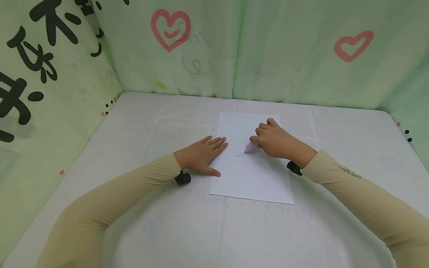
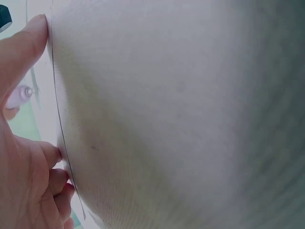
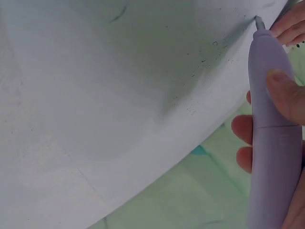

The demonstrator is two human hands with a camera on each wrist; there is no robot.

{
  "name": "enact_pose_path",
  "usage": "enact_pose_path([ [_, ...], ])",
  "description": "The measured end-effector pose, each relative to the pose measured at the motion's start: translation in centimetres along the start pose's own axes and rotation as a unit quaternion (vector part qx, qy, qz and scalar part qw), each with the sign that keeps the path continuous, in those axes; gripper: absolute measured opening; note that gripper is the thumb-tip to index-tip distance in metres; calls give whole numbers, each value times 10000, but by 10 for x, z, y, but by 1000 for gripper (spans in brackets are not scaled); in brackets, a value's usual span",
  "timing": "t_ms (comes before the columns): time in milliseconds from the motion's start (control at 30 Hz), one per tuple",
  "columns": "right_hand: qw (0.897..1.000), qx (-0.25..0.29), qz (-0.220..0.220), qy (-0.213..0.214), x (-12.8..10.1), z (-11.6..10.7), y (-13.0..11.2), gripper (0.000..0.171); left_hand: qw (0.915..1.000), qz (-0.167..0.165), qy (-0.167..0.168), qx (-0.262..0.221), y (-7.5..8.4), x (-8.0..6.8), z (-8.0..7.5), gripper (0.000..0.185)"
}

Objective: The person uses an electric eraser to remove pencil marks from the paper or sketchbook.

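My right hand [image 1: 273,139] grips a lilac electric eraser [image 3: 274,95], thumb along its side and fingers curled round the barrel. Its narrow metal tip points down at the white sheet of paper [image 1: 249,182], right by a faint grey mark [image 1: 240,155]. Dark crumbs [image 3: 202,62] are scattered on the paper near the tip in the right wrist view. My left hand [image 1: 204,154] lies flat with spread fingers across the sheet's left edge; its fingertips and thumb rest on the paper. In the left wrist view, the thumb [image 2: 28,38] lies at the paper's edge.
The sheet lies on a table with a white cloth [image 1: 161,230]. Pale green curtains [image 1: 285,56] with red hearts and black characters hang behind and at the sides. Dark wrist cameras [image 1: 183,178] sit under both wrists.
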State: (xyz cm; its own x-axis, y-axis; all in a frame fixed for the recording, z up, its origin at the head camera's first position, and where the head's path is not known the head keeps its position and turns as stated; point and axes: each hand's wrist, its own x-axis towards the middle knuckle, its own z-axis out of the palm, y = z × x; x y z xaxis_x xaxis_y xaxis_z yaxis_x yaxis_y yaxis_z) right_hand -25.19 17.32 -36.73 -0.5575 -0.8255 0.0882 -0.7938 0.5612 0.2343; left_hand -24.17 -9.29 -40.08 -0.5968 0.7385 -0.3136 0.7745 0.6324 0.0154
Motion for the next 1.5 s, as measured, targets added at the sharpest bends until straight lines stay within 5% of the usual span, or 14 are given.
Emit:
enact_pose_path([
  [1500, 10000, 53, -14, 70, 7, 2, -4, 13, 10000, -30, -46, 9, 0, -1, -1, 99],
])
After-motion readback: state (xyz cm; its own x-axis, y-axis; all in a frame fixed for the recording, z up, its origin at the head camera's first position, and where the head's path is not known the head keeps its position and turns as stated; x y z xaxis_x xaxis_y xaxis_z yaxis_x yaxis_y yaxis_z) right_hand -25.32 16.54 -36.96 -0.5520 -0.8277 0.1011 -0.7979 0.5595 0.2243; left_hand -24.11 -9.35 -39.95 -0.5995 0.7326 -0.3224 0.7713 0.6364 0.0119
